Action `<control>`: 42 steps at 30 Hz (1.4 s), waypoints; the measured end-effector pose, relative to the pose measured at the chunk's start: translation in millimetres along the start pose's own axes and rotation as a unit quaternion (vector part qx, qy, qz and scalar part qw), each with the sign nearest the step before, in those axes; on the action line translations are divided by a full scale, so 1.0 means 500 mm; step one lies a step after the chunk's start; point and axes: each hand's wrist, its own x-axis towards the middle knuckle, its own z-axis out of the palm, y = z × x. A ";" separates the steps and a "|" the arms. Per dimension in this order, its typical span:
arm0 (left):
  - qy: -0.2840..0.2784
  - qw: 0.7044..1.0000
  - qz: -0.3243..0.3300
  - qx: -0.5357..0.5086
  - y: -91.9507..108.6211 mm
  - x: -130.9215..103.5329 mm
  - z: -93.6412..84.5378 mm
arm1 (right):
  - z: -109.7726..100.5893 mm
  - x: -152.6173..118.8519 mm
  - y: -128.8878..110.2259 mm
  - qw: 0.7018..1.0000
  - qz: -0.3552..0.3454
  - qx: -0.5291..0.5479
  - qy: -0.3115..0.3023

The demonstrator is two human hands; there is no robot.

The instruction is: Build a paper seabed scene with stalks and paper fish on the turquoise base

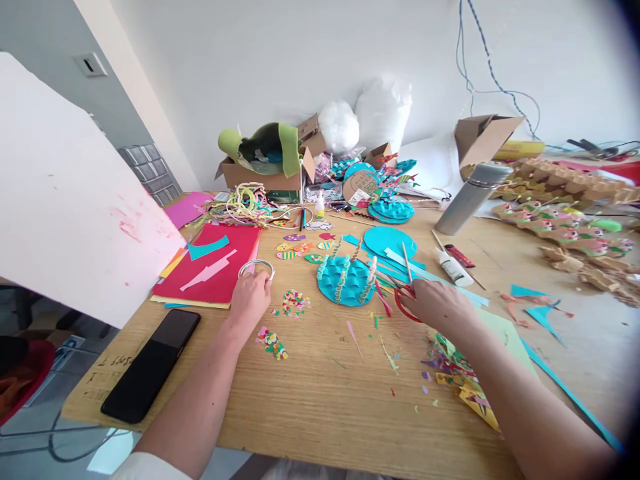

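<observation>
My left hand (251, 293) is closed round a ring-shaped roll of pale tape (256, 265), beside a stack of red paper (220, 253). My right hand (435, 300) grips the red-handled scissors (406, 307), whose blades point left toward a blue round piece. That blue textured disc (345, 283) lies between my hands, with several twisted pale stems standing upright on it. Behind it rests a flat blue circle (390, 243) with blue paper strips. Small paper fish (289, 255) and two piles of coloured dots (295, 302) are left of the disc.
A black phone (153, 363) lies at the front left. Right of centre are a white glue bottle (453, 268) and a tall grey flask (473, 200). Paper scraps (450, 360) lie under my right forearm. Boxes (260, 175) and egg-carton pieces (565, 227) line the back and right.
</observation>
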 end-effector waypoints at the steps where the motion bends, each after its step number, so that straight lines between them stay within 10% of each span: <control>1: -0.003 1.000 0.001 -0.001 -0.001 0.000 0.002 | 0.003 0.002 -0.003 1.000 0.000 0.001 -0.006; 30: 0.032 0.998 -0.024 -0.053 -0.017 -0.002 0.014 | 0.004 0.000 -0.009 0.998 0.000 0.015 -0.057; 42: -0.082 0.986 0.035 -0.142 0.078 0.157 0.007 | 0.000 -0.018 0.032 0.949 0.073 0.196 0.236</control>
